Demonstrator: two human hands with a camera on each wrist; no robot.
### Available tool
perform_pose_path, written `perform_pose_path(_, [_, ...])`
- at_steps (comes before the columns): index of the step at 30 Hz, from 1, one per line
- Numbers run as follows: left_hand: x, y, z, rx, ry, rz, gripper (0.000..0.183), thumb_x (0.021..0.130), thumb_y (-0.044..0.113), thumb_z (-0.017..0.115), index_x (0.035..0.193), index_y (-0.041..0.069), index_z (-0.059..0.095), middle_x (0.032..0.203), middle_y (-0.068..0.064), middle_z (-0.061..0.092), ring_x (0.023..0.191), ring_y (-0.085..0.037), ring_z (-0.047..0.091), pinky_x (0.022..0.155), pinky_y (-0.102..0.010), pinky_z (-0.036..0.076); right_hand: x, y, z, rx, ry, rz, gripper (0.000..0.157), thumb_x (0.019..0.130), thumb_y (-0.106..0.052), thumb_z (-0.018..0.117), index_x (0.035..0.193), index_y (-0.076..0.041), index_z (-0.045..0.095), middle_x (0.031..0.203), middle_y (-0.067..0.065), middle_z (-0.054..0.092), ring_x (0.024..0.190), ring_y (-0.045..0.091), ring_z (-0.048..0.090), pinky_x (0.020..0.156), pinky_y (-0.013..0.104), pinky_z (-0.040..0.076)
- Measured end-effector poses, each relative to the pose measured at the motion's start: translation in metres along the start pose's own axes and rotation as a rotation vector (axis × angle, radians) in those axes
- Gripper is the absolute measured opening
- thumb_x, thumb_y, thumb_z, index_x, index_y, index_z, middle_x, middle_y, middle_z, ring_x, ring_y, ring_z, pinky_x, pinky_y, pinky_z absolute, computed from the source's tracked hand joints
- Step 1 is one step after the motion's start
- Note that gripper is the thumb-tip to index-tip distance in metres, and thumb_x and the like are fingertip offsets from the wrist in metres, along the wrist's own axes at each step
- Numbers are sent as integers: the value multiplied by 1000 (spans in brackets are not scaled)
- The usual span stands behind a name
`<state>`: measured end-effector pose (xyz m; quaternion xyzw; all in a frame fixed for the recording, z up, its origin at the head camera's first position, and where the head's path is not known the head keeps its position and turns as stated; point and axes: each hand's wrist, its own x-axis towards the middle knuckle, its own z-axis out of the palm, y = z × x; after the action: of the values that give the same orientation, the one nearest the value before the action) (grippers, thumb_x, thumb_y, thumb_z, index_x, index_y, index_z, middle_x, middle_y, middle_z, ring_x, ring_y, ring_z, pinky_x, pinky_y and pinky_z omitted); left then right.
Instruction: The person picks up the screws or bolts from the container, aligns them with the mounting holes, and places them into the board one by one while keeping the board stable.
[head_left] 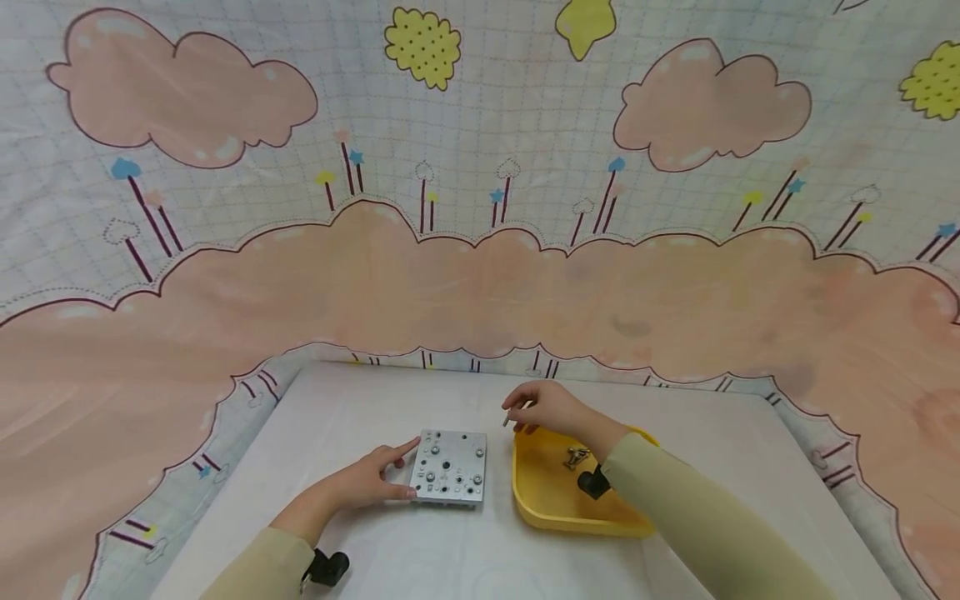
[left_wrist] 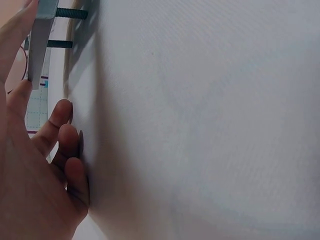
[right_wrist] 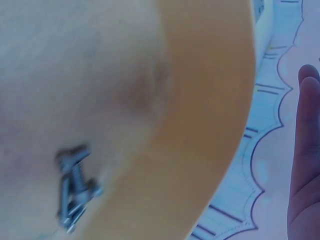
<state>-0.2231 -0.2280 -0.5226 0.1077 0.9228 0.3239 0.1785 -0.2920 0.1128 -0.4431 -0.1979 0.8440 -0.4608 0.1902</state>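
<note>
A square silver metal plate (head_left: 447, 467) with many holes and several screw heads on its face lies in the middle of the table. Its left edge is held by my left hand (head_left: 365, 481), index finger at the far corner and thumb at the near one. In the left wrist view, threaded bolts (left_wrist: 72, 13) stick out from the plate's underside. My right hand (head_left: 551, 408) is over the far left rim of a yellow tray (head_left: 581, 525), pinching a small, thin metal pin (head_left: 506, 420) between thumb and fingertips. Several loose screws (right_wrist: 75, 187) lie together inside the tray.
White cloth covers the table (head_left: 390, 550). A printed curtain (head_left: 480, 292) hangs behind the table and along its sides. Black wrist cameras (head_left: 328, 568) sit at both cuffs, the right one over the tray.
</note>
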Motion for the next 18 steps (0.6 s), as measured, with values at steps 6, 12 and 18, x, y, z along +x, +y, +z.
perform_pose_path(6, [2,-2,0,20,-4,-1,94,77,49,82,156,32,33,121,-1,49,99,-21,45,90,-46,41,16,-10,14,-7,-19,-23,15,95,-13,67,106,-5,73,101,17,71,84,26,70,72,33,57])
perform_pose_path(12, [2,-4,-1,7,-11,21,93,78,49,81,156,30,33,121,-2,49,98,-22,44,88,-44,39,32,-20,27,-24,-50,-29,17,96,-14,66,108,-5,73,106,18,71,84,22,70,73,32,56])
perform_pose_path(18, [0,-2,-3,-16,-33,45,93,80,47,81,156,26,33,118,-3,47,99,-22,43,88,-45,38,50,-25,41,-37,-58,1,19,95,-15,68,109,-3,73,103,15,72,81,17,69,72,30,56])
